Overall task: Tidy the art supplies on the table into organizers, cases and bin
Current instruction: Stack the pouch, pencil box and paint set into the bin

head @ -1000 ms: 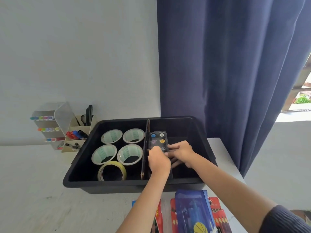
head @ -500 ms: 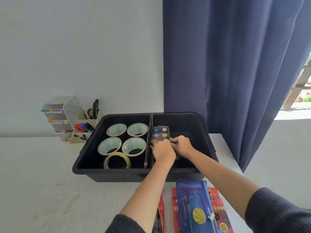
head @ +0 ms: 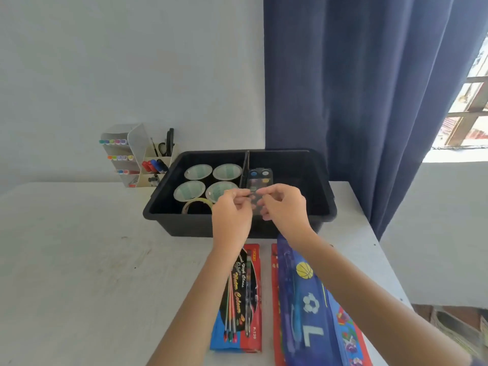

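Head view: black bin sits on white table, split by a divider. Tape rolls fill the left compartment; paint palette lies in the right one, against the divider. Left hand and right hand hang close together over the bin's front rim, fingers curled, thumb near forefinger; can't tell if they pinch anything. Water colour box and blue pencil case lie on the table in front of the bin. Marker organizer stands just left of the bin.
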Demonstrator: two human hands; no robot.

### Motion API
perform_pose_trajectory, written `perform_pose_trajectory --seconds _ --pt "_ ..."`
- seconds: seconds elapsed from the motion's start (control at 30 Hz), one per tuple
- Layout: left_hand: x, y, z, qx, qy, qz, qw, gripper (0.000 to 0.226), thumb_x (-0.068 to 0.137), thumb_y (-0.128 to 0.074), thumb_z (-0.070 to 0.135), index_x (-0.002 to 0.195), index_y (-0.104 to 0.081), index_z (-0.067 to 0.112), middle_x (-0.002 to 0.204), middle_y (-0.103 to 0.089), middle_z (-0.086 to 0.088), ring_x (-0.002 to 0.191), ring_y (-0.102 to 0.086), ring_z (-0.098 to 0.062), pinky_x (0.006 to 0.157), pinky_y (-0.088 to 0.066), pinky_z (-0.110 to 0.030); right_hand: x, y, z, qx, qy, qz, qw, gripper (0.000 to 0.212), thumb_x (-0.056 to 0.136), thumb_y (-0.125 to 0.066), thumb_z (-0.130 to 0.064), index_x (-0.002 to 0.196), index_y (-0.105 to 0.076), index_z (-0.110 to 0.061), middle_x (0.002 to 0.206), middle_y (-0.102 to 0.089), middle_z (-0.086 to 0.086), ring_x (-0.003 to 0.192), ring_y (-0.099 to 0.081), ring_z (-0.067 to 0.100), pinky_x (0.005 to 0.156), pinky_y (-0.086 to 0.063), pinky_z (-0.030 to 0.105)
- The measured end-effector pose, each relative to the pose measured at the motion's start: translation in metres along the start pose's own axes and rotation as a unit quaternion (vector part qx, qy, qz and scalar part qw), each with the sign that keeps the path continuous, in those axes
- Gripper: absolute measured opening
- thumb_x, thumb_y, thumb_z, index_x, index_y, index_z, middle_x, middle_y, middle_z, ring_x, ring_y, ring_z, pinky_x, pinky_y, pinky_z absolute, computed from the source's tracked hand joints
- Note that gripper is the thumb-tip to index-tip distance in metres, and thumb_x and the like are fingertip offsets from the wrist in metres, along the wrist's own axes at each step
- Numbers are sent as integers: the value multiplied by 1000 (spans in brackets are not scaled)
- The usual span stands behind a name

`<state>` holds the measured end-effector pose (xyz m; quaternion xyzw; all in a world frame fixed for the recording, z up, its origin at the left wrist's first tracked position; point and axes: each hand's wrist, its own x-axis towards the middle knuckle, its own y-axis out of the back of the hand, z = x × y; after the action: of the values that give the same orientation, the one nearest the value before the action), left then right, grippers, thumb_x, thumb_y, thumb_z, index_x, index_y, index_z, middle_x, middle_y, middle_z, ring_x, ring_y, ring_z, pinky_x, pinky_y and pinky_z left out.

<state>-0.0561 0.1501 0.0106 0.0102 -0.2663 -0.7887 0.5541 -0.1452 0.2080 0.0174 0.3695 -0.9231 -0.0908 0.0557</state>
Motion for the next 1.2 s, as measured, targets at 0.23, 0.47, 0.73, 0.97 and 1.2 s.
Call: perform_pose_trajectory --seconds 0.23,0.47,0.73,0.97,1.2 --pt "-54 21 -37 12 120 14 993 21 91 -52 8 107 -63 16 96 -67 1 81 -61 -6 62 -43 -9 -59 -23 30 -245 -30 -95 964 20 90 -48 -11 95 -66 -4 95 -65 12 80 -63 27 68 -55 34" --pt "-91 25 -73 154 237 -63 957 45 90 -56 27 132 -47 11 129 -53 -11 113 -54 -25 88 -47 -35 -92 -39 50 -460 8 -222 860 27 95 -42 -9 116 -53 4 116 -57 16 105 -57 29 72 -38 26" --pt "-102 33 -83 -77 333 -26 939 13 87 -66 19 86 -56 10 87 -61 -7 72 -60 -17 70 -49 -31 -100 -51 56 -342 -95 -152 923 37 90 -57 -14 121 -38 -4 122 -49 18 116 -47 33 100 -41 38" --pt "-112 68 -70 -275 390 -32 878 34 87 -65 26 113 -48 12 86 -71 -15 66 -70 -21 55 -56 -32 -97 -40 47 -19 -199 -187 962 26 83 -71 -21 103 -57 -13 95 -69 3 84 -68 15 72 -57 30" --pt "-91 94 -33 -307 309 31 899 30 85 -66 27 107 -51 14 76 -73 -9 64 -71 -20 49 -55 -29 -83 -36 3 92 -149 -218 960 43 84 -69 -21 121 -46 -18 90 -69 1 72 -69 9 58 -55 24"
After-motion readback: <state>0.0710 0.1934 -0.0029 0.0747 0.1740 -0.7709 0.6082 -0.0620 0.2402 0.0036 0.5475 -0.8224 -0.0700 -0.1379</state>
